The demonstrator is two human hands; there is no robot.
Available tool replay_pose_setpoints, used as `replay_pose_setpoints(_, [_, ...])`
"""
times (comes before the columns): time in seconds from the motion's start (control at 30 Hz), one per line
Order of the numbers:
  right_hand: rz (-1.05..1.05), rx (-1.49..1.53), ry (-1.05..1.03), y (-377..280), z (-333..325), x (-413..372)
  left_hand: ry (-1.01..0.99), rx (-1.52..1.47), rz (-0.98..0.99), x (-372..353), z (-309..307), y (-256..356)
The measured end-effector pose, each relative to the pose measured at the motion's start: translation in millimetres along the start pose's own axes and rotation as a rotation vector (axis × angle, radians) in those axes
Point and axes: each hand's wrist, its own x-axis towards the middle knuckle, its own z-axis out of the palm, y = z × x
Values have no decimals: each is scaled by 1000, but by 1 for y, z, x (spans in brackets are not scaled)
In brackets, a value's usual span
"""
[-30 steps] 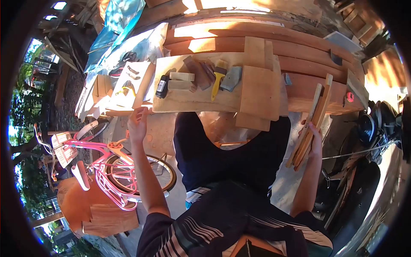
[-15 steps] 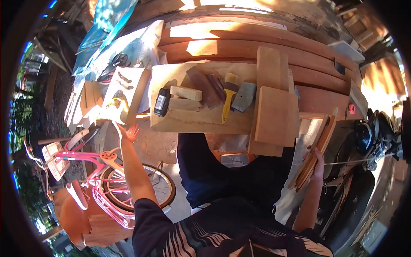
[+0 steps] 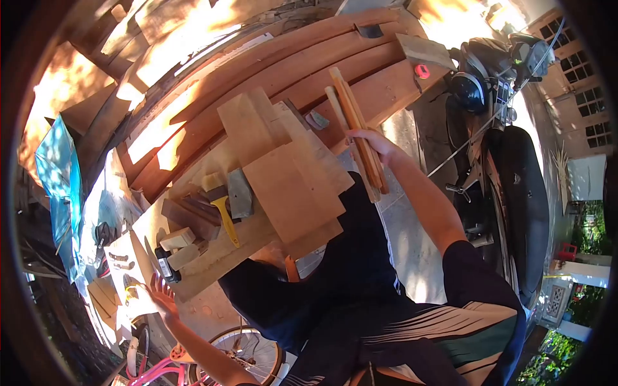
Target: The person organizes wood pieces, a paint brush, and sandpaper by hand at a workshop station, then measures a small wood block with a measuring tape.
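My right hand (image 3: 378, 145) is wrapped round a bundle of several narrow wooden strips (image 3: 358, 132), raised to the right of the work board. My left hand (image 3: 162, 301) has its fingers spread, beside a yellow item (image 3: 131, 293) that glare makes hard to name. On the board (image 3: 261, 226) near it lie a dark bottle with a white label (image 3: 167, 264), small wood blocks (image 3: 178, 239), a yellow-handled paintbrush (image 3: 225, 219) and a grey block (image 3: 240, 194). Flat wooden boards (image 3: 293, 193) are stacked at its right.
Long reddish planks (image 3: 257, 93) lie behind the work board, with a red tape measure (image 3: 421, 71) at their right end. A motorbike (image 3: 508, 193) stands on the right. Below left is a pink bicycle (image 3: 161, 372), and a blue sheet (image 3: 58, 186) hangs at far left.
The view has swung to the right. My right hand has lifted the wooden strips from low beside my leg to near the planks. My left hand stays spread by the yellow item.
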Motion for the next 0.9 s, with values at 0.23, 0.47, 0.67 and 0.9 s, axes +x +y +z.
replay_pose_setpoints(0.23, [-352, -1033, 573, -34, -13, 89, 152, 280, -59, 12, 14, 20])
replay_pose_setpoints(0.47, [-273, -1303, 606, -63, -31, 129, 537, 223, 123, -48, 5, 1])
replay_pose_setpoints(0.67, [-478, -1498, 711, -37, -21, 143, 677, 268, 157, -94, -20, -13])
replay_pose_setpoints(0.9, [-410, -1487, 682, -33, -21, 122, 596, 348, 190, -99, -31, -9])
